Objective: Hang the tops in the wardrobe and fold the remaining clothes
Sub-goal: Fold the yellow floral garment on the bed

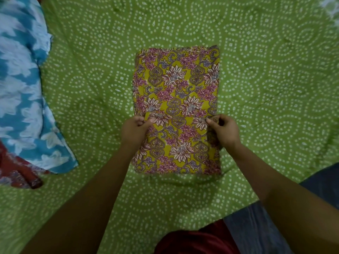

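a yellow floral garment [177,92] is lying in the centre of the frame as a tall rectangle on the green dotted bedsheet [266,79]; its near portion is doubled back over itself, with the folded edge running across the middle of the cloth; the left hand [134,130] is pinching the left corner of that edge between thumb and curled fingers, and the right hand [222,132] is pinching the right corner in the same way, so both hands are grasping the cloth rather than pressing it flat; the fabric is looking thin, light and soft, probably cotton, with no stiffness of its own, so it is likely to sag in the middle if lifted by one corner only; taking it at both corners of one edge, as the hands are doing, is seeming the sound place to hold it, keeping the edge taut while it is carried toward the far end at the upper middle of the frame; it is not looking slippery or fragile, though the layers beneath could shift if dragged; along the left edge of the frame a blue and white garment [22,85] is lying loose, and a dark red printed cloth [20,173] is showing under it at lower left, both apparently not yet folded.
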The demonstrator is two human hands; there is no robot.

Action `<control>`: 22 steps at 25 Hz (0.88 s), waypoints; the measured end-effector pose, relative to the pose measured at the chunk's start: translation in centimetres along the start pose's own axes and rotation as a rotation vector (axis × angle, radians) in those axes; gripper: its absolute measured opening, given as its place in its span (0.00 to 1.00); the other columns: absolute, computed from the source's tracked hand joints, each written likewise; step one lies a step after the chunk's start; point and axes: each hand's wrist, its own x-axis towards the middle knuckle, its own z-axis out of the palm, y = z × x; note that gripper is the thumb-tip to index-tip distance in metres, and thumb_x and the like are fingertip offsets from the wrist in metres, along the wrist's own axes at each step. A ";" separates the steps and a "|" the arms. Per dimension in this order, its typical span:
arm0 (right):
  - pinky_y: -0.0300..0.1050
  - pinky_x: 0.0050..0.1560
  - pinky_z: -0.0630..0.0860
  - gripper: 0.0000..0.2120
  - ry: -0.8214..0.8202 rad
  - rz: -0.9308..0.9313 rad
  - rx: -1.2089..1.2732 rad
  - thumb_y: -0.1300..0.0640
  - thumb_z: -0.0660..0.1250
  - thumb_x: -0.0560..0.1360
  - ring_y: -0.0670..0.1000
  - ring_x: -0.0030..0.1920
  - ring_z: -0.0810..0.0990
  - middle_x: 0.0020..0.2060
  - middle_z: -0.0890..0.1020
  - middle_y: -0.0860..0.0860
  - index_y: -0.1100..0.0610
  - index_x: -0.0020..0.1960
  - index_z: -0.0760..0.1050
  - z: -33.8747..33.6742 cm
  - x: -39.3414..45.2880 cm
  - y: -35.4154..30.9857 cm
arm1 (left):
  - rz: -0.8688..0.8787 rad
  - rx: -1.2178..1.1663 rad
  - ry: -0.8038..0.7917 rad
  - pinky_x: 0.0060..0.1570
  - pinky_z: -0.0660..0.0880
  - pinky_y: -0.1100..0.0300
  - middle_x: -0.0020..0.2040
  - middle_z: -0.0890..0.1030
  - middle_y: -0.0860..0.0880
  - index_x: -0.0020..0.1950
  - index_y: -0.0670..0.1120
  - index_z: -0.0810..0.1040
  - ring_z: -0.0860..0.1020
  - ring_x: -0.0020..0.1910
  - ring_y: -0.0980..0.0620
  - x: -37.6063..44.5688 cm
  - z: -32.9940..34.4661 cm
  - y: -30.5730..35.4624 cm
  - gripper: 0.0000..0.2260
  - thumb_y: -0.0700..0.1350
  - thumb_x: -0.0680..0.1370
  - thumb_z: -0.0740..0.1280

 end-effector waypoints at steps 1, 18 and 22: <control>0.52 0.49 0.79 0.07 0.006 0.005 -0.014 0.51 0.73 0.71 0.53 0.43 0.82 0.41 0.83 0.50 0.54 0.43 0.78 -0.1 0.4 0.3 | 0.024 0.054 0.010 0.41 0.71 0.56 0.35 0.77 0.46 0.40 0.41 0.75 0.77 0.37 0.48 0.1 -0.2 -0.2 0.16 0.53 0.71 0.74; 0.46 0.44 0.75 0.08 -0.082 -0.179 -0.223 0.52 0.74 0.69 0.51 0.42 0.79 0.39 0.81 0.49 0.52 0.42 0.77 0.1 2.7 -0.2 | 0.314 0.448 0.000 0.36 0.68 0.61 0.41 0.79 0.54 0.43 0.52 0.76 0.76 0.38 0.54 2.5 -2.1 0.6 0.06 0.52 0.78 0.66; 0.46 0.43 0.75 0.09 -0.043 -0.272 -0.359 0.53 0.73 0.71 0.52 0.44 0.79 0.42 0.81 0.50 0.54 0.47 0.76 -0.1 2.9 -0.1 | 0.350 0.571 0.050 0.36 0.66 0.59 0.42 0.78 0.54 0.46 0.49 0.75 0.75 0.40 0.52 2.4 -1.7 0.7 0.07 0.51 0.78 0.65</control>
